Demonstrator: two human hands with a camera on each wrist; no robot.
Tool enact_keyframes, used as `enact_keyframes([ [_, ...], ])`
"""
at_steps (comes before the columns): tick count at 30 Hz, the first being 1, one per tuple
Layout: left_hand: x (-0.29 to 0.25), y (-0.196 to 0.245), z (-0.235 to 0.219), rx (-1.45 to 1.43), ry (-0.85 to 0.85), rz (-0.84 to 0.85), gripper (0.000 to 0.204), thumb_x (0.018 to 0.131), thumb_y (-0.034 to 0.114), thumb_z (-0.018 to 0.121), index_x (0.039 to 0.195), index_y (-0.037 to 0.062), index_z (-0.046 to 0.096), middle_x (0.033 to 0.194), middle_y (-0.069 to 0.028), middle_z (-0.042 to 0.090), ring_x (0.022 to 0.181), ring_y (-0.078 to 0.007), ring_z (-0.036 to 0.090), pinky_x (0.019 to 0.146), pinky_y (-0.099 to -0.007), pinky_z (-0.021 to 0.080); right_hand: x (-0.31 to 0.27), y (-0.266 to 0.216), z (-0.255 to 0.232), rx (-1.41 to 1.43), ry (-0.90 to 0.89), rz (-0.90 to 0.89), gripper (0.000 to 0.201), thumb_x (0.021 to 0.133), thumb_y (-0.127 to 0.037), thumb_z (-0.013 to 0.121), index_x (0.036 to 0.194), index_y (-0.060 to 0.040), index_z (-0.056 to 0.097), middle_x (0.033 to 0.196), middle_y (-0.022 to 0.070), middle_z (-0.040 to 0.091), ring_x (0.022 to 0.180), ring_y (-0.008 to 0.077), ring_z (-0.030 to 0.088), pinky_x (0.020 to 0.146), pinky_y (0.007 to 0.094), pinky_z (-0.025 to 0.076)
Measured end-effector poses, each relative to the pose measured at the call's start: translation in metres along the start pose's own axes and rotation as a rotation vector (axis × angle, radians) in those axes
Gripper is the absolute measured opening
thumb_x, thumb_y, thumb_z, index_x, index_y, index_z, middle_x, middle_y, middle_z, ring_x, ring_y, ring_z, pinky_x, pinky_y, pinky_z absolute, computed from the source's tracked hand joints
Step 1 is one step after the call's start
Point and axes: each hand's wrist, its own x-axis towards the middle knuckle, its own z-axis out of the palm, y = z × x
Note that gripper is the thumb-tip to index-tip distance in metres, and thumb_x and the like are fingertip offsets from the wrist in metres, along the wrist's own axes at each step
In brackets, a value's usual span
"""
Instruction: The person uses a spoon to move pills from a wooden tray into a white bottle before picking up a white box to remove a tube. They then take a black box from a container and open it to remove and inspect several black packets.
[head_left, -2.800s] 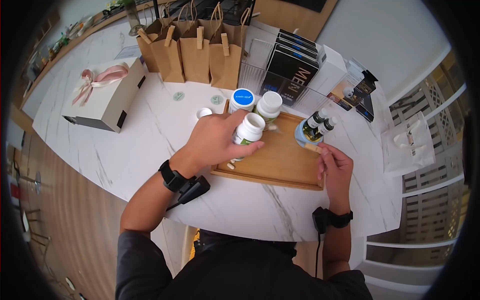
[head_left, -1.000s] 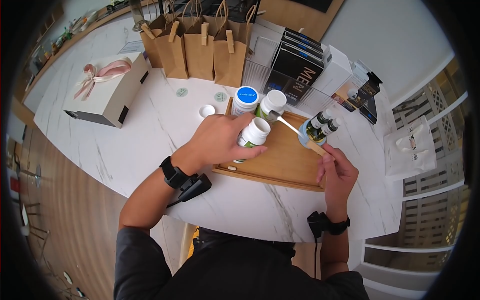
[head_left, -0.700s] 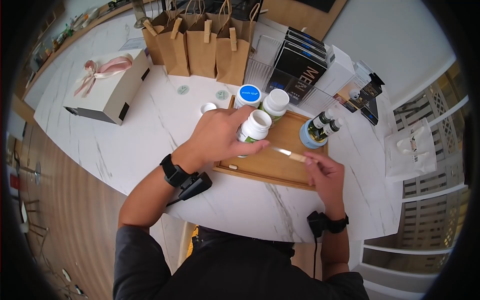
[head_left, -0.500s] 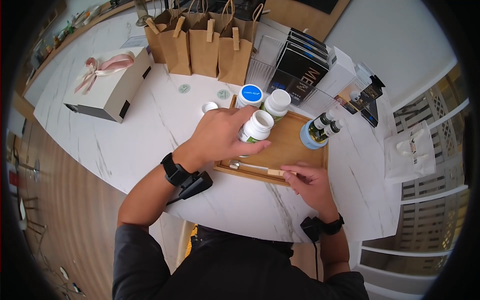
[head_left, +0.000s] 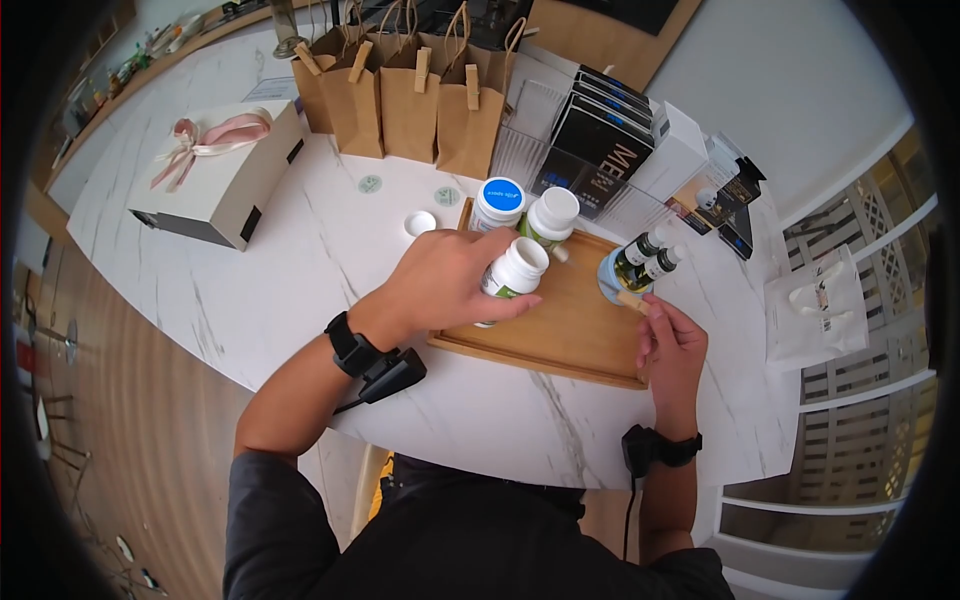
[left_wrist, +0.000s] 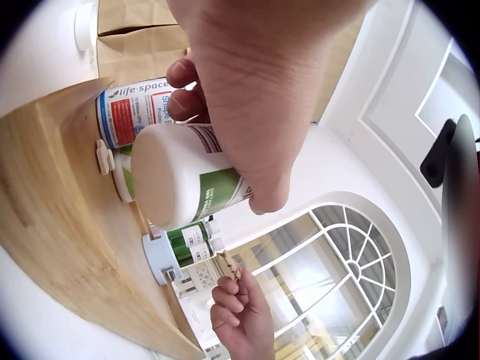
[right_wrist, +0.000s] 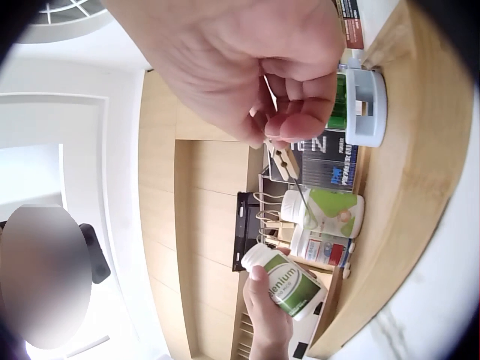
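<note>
My left hand (head_left: 435, 275) grips an uncapped white supplement bottle (head_left: 518, 268) with a green label, held over the wooden tray (head_left: 540, 345). My right hand (head_left: 675, 332) pinches the wooden, peg-like handle (right_wrist: 283, 160) of a thin-stemmed spoon at the tray's right end. The spoon's far end is a blurred pale shape near the capped white bottle (head_left: 553, 214). Beside that bottle stands another with a blue lid (head_left: 502, 194). White capsules (left_wrist: 103, 156) lie on the tray in the left wrist view. A pale blue holder (head_left: 608, 280) carries two dark green bottles (head_left: 645, 265).
A white cap (head_left: 420, 222) lies on the marble table left of the tray. Brown paper bags (head_left: 410, 110) with clothespins and a clear rack of black boxes (head_left: 600, 145) stand behind. A ribboned gift box (head_left: 215, 175) sits at left, a white bag (head_left: 815, 310) at right.
My right hand has swung the spoon from a capsule at the tray's front left to the right, away from there; that capsule no longer shows at that spot. My left hand still grips the bottle.
</note>
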Motion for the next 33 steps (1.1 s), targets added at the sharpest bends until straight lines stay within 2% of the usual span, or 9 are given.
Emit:
enact_keyframes([
  [7,0.0,-0.002,0.002,0.035,-0.171,-0.028,0.047,0.076,0.045,0.075,0.101,0.0071,0.062,0.072,-0.0145,0.066,0.064,-0.0319,0.065,0.058,-0.0381,0.05,-0.014,-0.004,0.013,-0.096,-0.073,-0.349,0.022,0.095,-0.003,0.056,0.113,0.0055,0.065,0.081,0.0056,0.061,0.056,0.0059,0.051,0.047,0.02,0.043],
  [9,0.0,-0.002,-0.001,0.043,-0.169,-0.029,0.048,0.076,0.045,0.075,0.102,0.0069,0.062,0.073,-0.0145,0.066,0.064,-0.0321,0.065,0.058,-0.0382,0.05,-0.01,0.001,0.007,-0.082,-0.025,-0.33,0.022,0.095,-0.002,0.056,0.113,0.0056,0.065,0.083,0.0059,0.061,0.057,0.0059,0.051,0.047,0.0197,0.043],
  [12,0.001,-0.003,-0.004,0.025,-0.091,-0.027,0.049,0.075,0.043,0.077,0.105,0.0063,0.063,0.076,-0.014,0.067,0.065,-0.0315,0.066,0.059,-0.0366,0.051,-0.004,0.002,0.0,-0.057,0.04,-0.283,0.022,0.094,-0.001,0.058,0.113,0.0044,0.066,0.086,0.0053,0.061,0.058,0.0054,0.051,0.048,0.0188,0.042],
  [14,0.003,-0.006,-0.006,-0.033,0.133,-0.042,0.049,0.075,0.039,0.078,0.108,0.0063,0.063,0.075,-0.0118,0.067,0.063,-0.0276,0.066,0.061,-0.0329,0.052,-0.002,0.003,0.0,-0.041,0.066,-0.257,0.022,0.093,-0.001,0.059,0.113,0.0031,0.066,0.086,0.0045,0.061,0.059,0.0051,0.051,0.048,0.0182,0.041],
  [18,0.006,-0.011,-0.009,-0.223,0.324,-0.11,0.046,0.077,0.037,0.078,0.107,0.0061,0.062,0.081,-0.0113,0.071,0.071,-0.0256,0.07,0.064,-0.0312,0.054,-0.004,0.008,0.012,-0.261,-0.074,-0.266,0.021,0.09,-0.004,0.065,0.111,-0.0006,0.069,0.085,0.0001,0.06,0.062,0.0038,0.048,0.052,0.0182,0.038],
  [23,0.005,-0.012,-0.008,-0.208,0.354,-0.08,0.045,0.076,0.035,0.079,0.107,0.0064,0.062,0.081,-0.0101,0.071,0.072,-0.0225,0.07,0.064,-0.0296,0.054,-0.005,0.004,0.025,-0.397,-0.223,-0.393,0.024,0.089,-0.002,0.065,0.112,-0.001,0.069,0.086,0.0046,0.061,0.065,0.0062,0.051,0.054,0.0192,0.041],
  [26,0.003,-0.005,-0.014,-0.167,0.175,-0.184,0.047,0.081,0.029,0.075,0.115,0.002,0.058,0.097,-0.0122,0.071,0.089,-0.0198,0.069,0.079,-0.0301,0.053,-0.003,0.0,0.029,-0.464,-0.206,-0.484,0.025,0.089,-0.002,0.065,0.113,-0.0003,0.068,0.087,0.0057,0.062,0.065,0.008,0.052,0.055,0.0209,0.043],
  [29,0.004,-0.006,-0.013,-0.162,0.185,-0.177,0.047,0.08,0.031,0.075,0.115,0.0027,0.058,0.095,-0.0124,0.071,0.088,-0.022,0.07,0.079,-0.0308,0.053,-0.003,-0.005,0.031,-0.516,-0.228,-0.486,0.025,0.089,-0.002,0.064,0.113,0.0001,0.067,0.088,0.0062,0.062,0.066,0.0089,0.054,0.056,0.0223,0.044],
  [33,0.006,-0.009,-0.008,-0.139,0.338,-0.071,0.045,0.075,0.036,0.079,0.106,0.0069,0.062,0.08,-0.0097,0.071,0.071,-0.0239,0.07,0.063,-0.0305,0.053,-0.002,-0.007,0.035,-0.589,-0.239,-0.505,0.024,0.089,-0.002,0.063,0.113,-0.0008,0.067,0.088,0.006,0.061,0.067,0.0106,0.055,0.058,0.0236,0.044],
])
